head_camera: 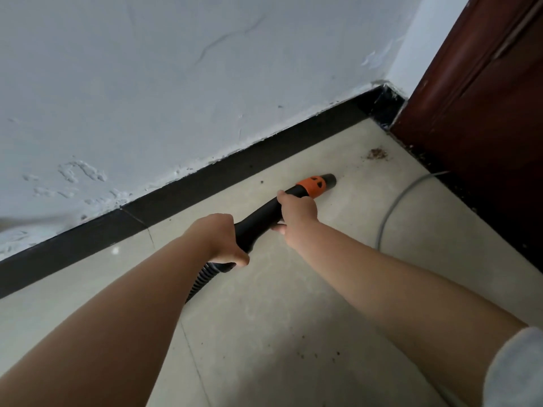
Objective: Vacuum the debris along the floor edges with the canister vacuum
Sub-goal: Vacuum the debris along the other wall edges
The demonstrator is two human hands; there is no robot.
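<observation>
Both hands on the vacuum nozzle (264,212) here: the left hand (220,239) is clenched round the rear of the black tube, just above where the ribbed hose (202,279) joins, and the right hand (298,211) has its grip wrapped round the tube further forward, right behind the orange collar (312,185). The nozzle's open tip (329,180) sits low over the floor (264,333), near the far edge where the black skirting (205,183) meets the white wall (176,83). Ahead of the tip, towards the far right corner, lies a small brown debris pile (377,154), close to the dark red door (476,113) and apart from the nozzle. A grey cable (390,210) curves along the floor's right edge. A few dark specks (317,355) lie on the near tile, under the right forearm
</observation>
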